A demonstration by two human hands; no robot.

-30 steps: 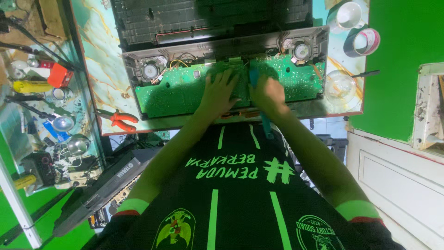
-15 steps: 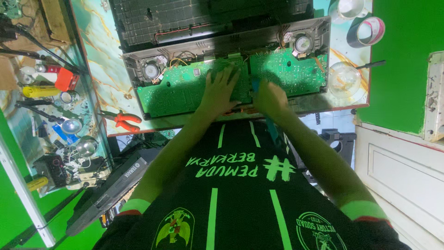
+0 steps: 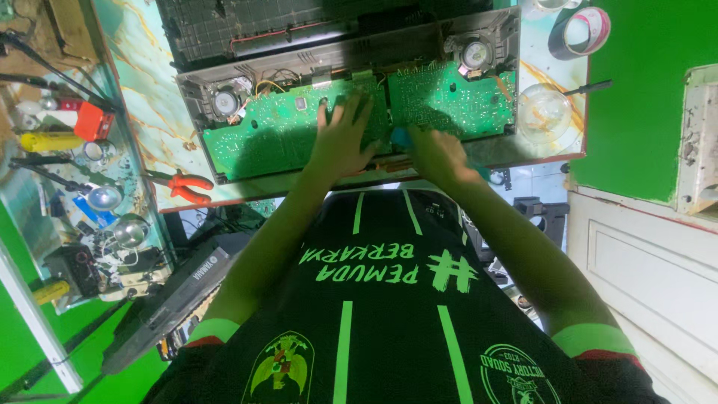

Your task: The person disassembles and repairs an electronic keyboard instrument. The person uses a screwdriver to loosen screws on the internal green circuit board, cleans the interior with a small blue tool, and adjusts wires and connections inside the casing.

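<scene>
Left hand [image 3: 340, 142]: our fingers spread flat on the green circuit board [image 3: 277, 135].
Right hand [image 3: 437, 153]: clenched around a blue tool [image 3: 400, 137].
Progress: casing open, board exposed, still seated.

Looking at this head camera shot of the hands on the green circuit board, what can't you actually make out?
Head view only:
- The teal tool under the right hand: mostly covered, kind and grip unclear.
- Circuit board beneath the left hand: hidden by palm and fingers.
- Board parts: too small to tell.
- Tape roll and dark grille panel: cut by the top edge.
- Clutter on the side bench: too small and jumbled.
</scene>
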